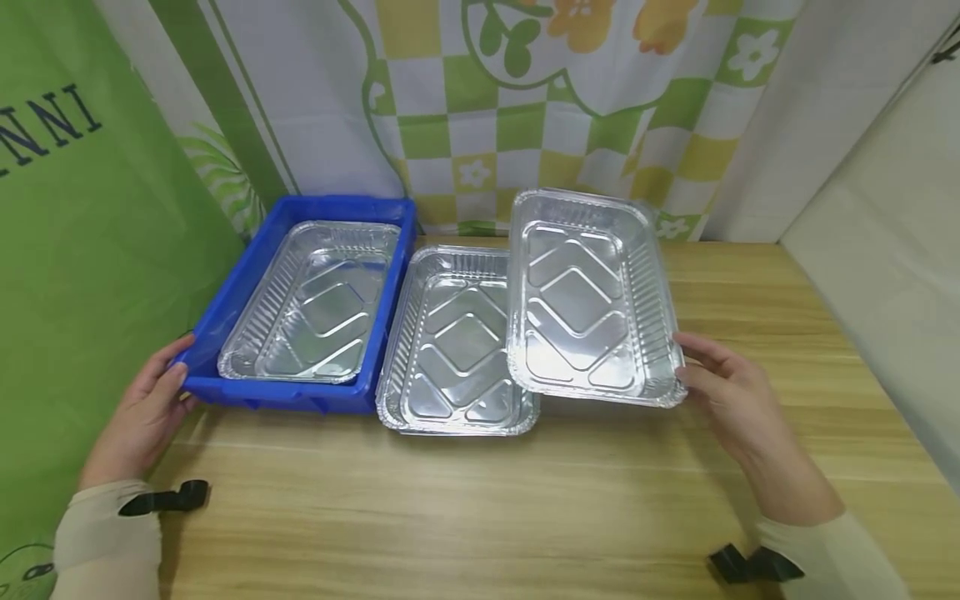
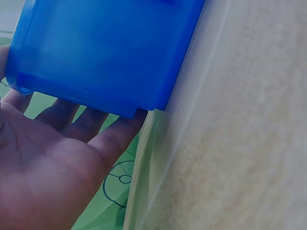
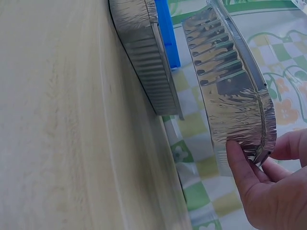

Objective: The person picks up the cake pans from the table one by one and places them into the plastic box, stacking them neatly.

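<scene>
At the left, my left hand [image 1: 144, 410] grips the near left corner of a blue plastic crate [image 1: 277, 392], thumb at the rim. Its fingers lie against the crate's side and lower edge in the left wrist view. Inside the crate lies an aluminium foil tray [image 1: 330, 304]. My right hand [image 1: 731, 400] pinches the near right corner of another foil tray [image 1: 577, 292], which is raised and tilted above the table in the right wrist view. A third foil tray [image 1: 457, 346] sits on the table beside the crate, its right side partly hidden by the raised tray.
The wooden table [image 1: 450, 517] runs under everything. A patterned curtain [image 1: 517, 125] hangs along its back edge, a green cloth [image 1: 67, 250] hangs at the left, and a pale wall [image 1: 892, 192] borders the right.
</scene>
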Demonstrator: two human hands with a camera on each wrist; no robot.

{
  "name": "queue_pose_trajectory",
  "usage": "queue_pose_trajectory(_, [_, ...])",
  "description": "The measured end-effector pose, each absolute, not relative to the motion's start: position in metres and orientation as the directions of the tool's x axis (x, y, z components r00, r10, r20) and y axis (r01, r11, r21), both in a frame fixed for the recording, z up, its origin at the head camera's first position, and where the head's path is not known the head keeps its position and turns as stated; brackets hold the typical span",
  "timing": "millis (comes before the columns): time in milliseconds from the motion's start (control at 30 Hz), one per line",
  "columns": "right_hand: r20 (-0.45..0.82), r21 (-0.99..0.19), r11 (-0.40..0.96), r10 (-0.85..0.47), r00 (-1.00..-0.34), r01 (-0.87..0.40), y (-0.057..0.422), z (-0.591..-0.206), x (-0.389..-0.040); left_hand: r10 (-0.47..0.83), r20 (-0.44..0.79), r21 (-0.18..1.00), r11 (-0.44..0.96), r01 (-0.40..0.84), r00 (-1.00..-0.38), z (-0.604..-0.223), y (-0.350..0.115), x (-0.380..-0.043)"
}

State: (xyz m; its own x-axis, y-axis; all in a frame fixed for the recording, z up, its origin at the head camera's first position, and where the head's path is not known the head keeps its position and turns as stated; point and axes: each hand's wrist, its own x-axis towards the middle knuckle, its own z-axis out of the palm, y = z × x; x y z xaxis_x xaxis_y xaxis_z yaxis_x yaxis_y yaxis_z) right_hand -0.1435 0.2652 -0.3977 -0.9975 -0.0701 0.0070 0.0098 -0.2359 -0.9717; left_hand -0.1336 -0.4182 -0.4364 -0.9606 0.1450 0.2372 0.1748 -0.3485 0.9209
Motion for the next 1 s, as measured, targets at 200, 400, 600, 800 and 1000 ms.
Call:
queue_pose_trajectory(200, [0.018,-0.977,-0.215,-0.065,-0.998,-0.003,0.257,-0.396,-0.149,0.132,0.244,0.917,-0.353,0.184,-0.961,-0.437,-0.417,-0.135])
queue_pose_trajectory(400, [0.017,-0.972,-0.233,-0.071,-0.997,0.000,0.252,-0.396,-0.152,0.136,0.235,0.919,-0.352,0.175,-0.962,-0.436,-0.417,-0.134])
queue_pose_trajectory(600, [0.015,-0.974,-0.226,-0.070,-0.997,0.001,0.247,-0.395,-0.153,0.143,0.251,0.914,-0.362,0.185,-0.957,-0.437,-0.417,-0.133])
queue_pose_trajectory(800, [0.020,-0.975,-0.223,-0.078,-0.997,-0.002,0.241,-0.392,-0.155,0.147,0.248,0.914,-0.364,0.180,-0.958,-0.437,-0.418,-0.133])
queue_pose_trajectory(1000, [0.015,-0.973,-0.230,-0.083,-0.996,0.005,0.234,-0.393,-0.157,0.141,0.208,0.928,-0.341,0.150,-0.968,-0.434,-0.418,-0.132])
